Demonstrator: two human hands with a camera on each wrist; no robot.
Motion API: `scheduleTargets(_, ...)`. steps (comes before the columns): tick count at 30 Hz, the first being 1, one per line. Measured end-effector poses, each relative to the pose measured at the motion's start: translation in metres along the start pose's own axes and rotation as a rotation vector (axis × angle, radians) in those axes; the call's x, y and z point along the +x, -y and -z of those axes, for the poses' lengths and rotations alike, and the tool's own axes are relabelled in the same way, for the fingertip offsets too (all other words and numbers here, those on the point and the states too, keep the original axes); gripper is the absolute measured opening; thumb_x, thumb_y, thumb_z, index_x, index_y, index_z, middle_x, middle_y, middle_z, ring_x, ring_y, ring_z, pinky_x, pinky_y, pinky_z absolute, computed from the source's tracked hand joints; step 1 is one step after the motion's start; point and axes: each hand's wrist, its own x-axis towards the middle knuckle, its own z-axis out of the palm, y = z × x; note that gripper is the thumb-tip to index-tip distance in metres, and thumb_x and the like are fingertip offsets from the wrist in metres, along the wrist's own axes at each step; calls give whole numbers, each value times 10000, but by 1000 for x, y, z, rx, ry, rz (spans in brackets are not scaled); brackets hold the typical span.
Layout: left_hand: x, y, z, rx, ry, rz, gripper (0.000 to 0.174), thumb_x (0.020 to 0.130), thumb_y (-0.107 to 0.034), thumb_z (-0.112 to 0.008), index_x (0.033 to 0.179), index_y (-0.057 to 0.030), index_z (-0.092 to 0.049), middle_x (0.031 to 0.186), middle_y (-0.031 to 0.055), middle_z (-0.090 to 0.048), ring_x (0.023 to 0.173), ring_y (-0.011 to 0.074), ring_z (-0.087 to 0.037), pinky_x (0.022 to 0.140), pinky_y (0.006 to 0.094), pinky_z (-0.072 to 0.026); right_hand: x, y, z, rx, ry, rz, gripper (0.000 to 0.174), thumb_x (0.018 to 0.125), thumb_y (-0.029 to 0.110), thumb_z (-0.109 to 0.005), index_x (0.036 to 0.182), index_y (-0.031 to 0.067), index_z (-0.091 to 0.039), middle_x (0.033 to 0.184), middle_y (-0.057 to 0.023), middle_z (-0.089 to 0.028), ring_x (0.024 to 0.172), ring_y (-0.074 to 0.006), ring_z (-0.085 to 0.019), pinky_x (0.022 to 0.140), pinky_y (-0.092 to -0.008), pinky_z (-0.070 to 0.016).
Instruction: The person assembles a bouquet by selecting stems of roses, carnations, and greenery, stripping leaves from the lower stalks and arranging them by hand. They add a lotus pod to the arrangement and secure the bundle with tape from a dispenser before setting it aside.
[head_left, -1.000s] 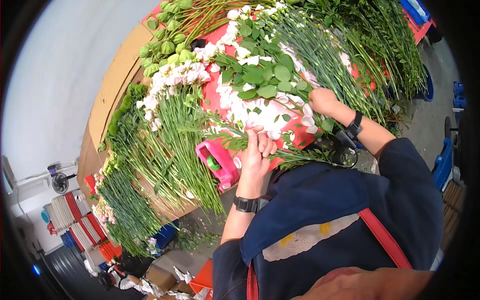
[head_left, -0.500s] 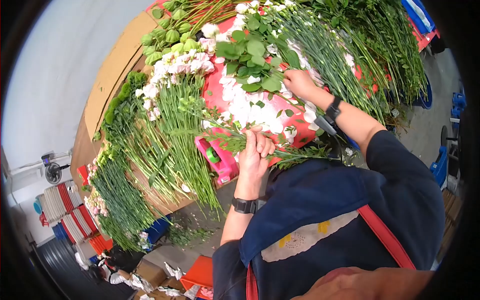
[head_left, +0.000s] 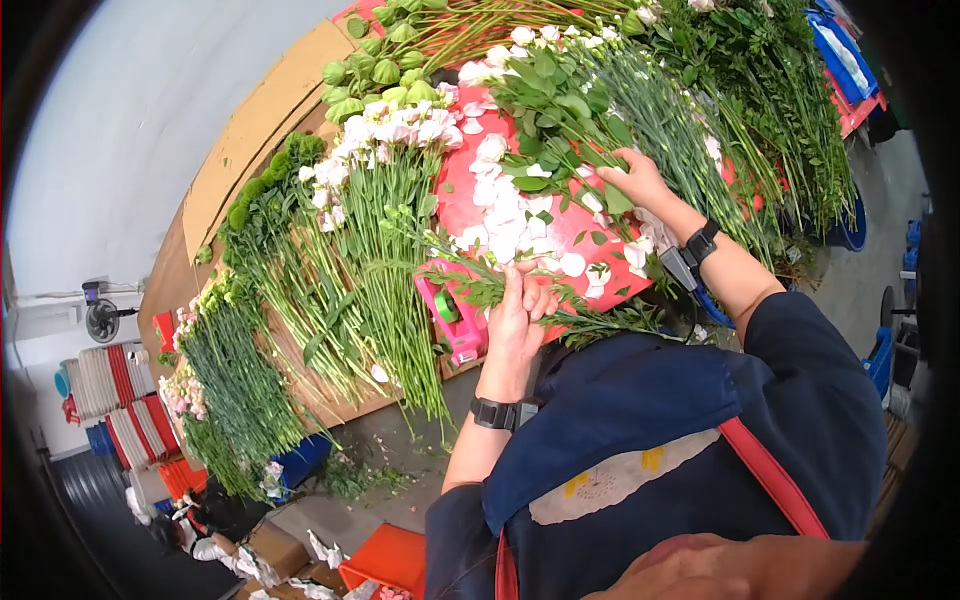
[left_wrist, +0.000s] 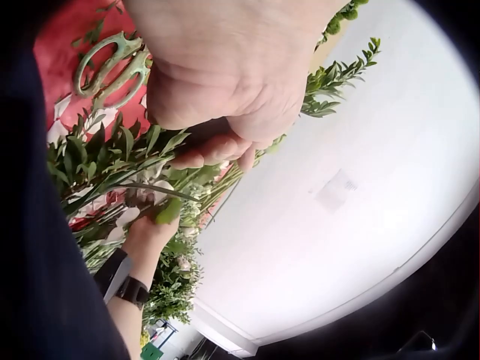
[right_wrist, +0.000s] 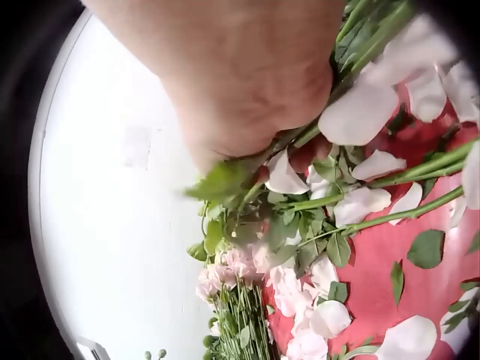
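Observation:
My left hand (head_left: 522, 312) grips leafy green sprigs (head_left: 478, 282) at the near edge of the table, their feathery tips pointing left. In the left wrist view its fingers (left_wrist: 217, 150) curl under the palm, with small-leaved greenery sticking out on both sides. My right hand (head_left: 640, 187) is farther forward, its fingers curled round green stems at the lower end of a broad-leaved bunch (head_left: 555, 110). In the right wrist view the stems (right_wrist: 300, 139) pass beneath that hand, among white petals (right_wrist: 360, 112); its fingertips are mostly hidden.
Loose petals (head_left: 505, 215) cover the red tabletop (head_left: 610, 265). A pink holder (head_left: 455, 320) stands left of my left hand, and scissors (left_wrist: 112, 71) lie on the red surface. Cut flower bundles (head_left: 390, 250) line the left, long green stems (head_left: 680, 140) the right.
The right hand first reaches left over the petals, then draws back right, and the broad-leaved bunch shifts right with it. The left hand keeps its hold on the sprigs.

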Motion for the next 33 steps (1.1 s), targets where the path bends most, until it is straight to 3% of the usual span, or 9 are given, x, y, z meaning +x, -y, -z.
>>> scheduleTargets(4, 1, -1, -1, 13, 16, 17, 352, 995, -364, -368, 1057, -54, -523, 574, -37, -317, 486, 86, -314, 551, 276, -369, -14, 13, 16, -385, -24, -43, 363, 752, 324, -661, 1002, 62, -636, 995, -163, -619, 942, -340, -597, 806, -441, -472)
scheduleTargets(8, 3, -2, -1, 12, 11, 45, 343, 995, -357, -372, 1059, -55, -521, 576, -35, -317, 488, 88, -317, 555, 282, -373, -29, 30, 18, -739, -92, 98, 305, 740, 286, -666, 927, 46, -636, 955, -157, -622, 943, -301, -583, 761, -435, -472)
scheduleTargets(11, 5, -2, 1, -9, 35, 40, 342, 991, -361, -384, 1082, -57, -510, 584, -36, -300, 493, 90, -290, 554, 277, -358, -39, 39, 21, -437, -201, 244, 269, 743, 243, -682, 894, 27, -630, 896, -158, -631, 898, -312, -588, 747, -427, -465)
scheduleTargets(14, 11, 1, 11, -5, 43, 35, 370, 988, -360, -389, 1161, -52, -499, 633, -8, -418, 527, 108, -403, 578, 301, -405, -61, 48, 21, -194, -186, 293, 255, 749, 219, -695, 894, 19, -632, 864, -166, -634, 863, -330, -592, 740, -407, -462)
scheduleTargets(20, 12, -6, -14, 24, -102, -30, 456, 967, -367, -438, 1309, -67, -426, 1019, 75, -583, 826, 182, -587, 762, 358, -517, -125, 77, 12, 185, 110, 239, 232, 758, 142, -711, 913, -2, -614, 880, -128, -633, 831, -235, -608, 751, -349, -459)
scheduleTargets(22, 18, 1, -3, -2, -116, -78, 391, 976, -325, -435, 1256, -54, -463, 1139, 112, -579, 988, 222, -590, 877, 378, -496, -133, 70, 1, 92, 150, 435, 201, 760, 125, -697, 894, 11, -599, 821, -113, -604, 780, -248, -580, 730, -351, -443)
scheduleTargets(28, 18, 0, 6, -122, -69, -43, 380, 976, -349, -427, 1181, -36, -492, 1044, 95, -594, 1013, 230, -581, 899, 392, -481, -137, 83, -9, -218, 289, 784, 209, 732, 175, -693, 841, 39, -577, 726, -113, -544, 712, -298, -533, 699, -405, -414)
scheduleTargets(32, 13, 2, 17, -5, -111, -105, 399, 946, -378, -483, 1193, -64, -491, 1084, 78, -579, 1049, 217, -552, 918, 397, -464, -138, 92, -13, -282, 423, 808, 227, 768, 221, -668, 884, 30, -628, 709, -104, -574, 704, -276, -562, 683, -395, -437)
scheduleTargets(33, 11, -2, 15, 73, -145, -127, 411, 942, -392, -483, 1198, -70, -488, 1096, 78, -576, 1047, 219, -549, 923, 402, -460, -136, 95, -12, -184, 536, 664, 244, 783, 259, -655, 876, 34, -644, 722, -103, -597, 717, -274, -577, 688, -386, -447)
